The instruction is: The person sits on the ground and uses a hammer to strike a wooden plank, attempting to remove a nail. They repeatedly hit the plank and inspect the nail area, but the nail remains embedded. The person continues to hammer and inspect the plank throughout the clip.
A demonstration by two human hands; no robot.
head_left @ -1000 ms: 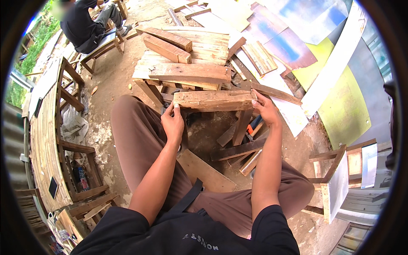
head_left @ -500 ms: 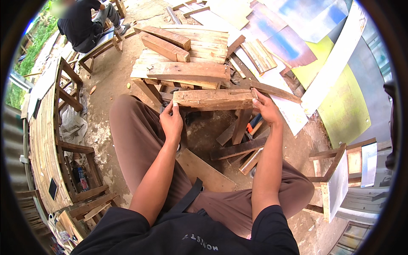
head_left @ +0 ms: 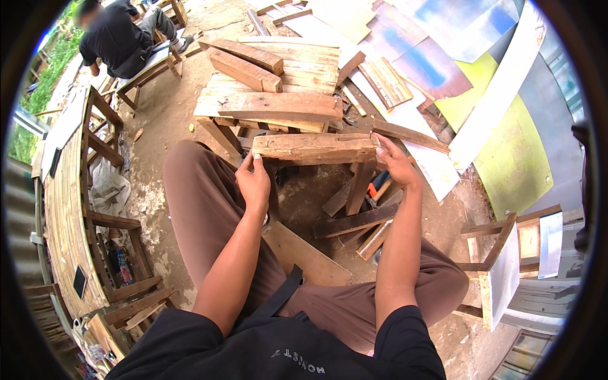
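Observation:
A rough brown wooden block (head_left: 315,149) spans the gap between my two hands, roughly level. Its left end is pinched by my left hand (head_left: 254,182), thumb against the near face. At the other end, my right hand (head_left: 399,163) grips the corner between thumb and fingers. Just beyond it, another thick wooden beam (head_left: 278,106) lies across the near edge of a low slatted wooden table (head_left: 304,66). Two more wooden blocks (head_left: 244,71) rest farther back on that table.
Loose wood pieces and an orange-handled tool (head_left: 380,185) lie on the ground below my right hand. A flat board (head_left: 307,253) lies between my legs. Left stands a long slatted bench (head_left: 63,234) with a phone; a seated person (head_left: 117,38) is far left. Painted sheets (head_left: 506,145) cover the right.
The block in my hands has shifted very slightly left, and both hands keep hold of it. The person at the far left has leaned a little to the left.

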